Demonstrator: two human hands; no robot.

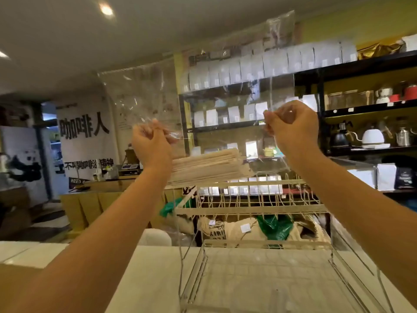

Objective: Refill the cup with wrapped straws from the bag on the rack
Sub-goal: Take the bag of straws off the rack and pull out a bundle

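In the head view, a clear plastic bag [203, 91] is held up above a white wire rack [250, 195]. Its film is pinched by the curled fingers of the left hand [151, 143] and of the right hand [291, 125], 1 at each side. A bundle of paper-wrapped straws [209, 168] lies inside the bag's bottom, just above the rack's top rail. The rack stands on a pale counter [153, 272]. The cup cannot be made out.

Left hand [150, 144] and right hand [291, 124] showing bare; both forearms showing bare up to frame edge; sleeves not showing anywhere in view.
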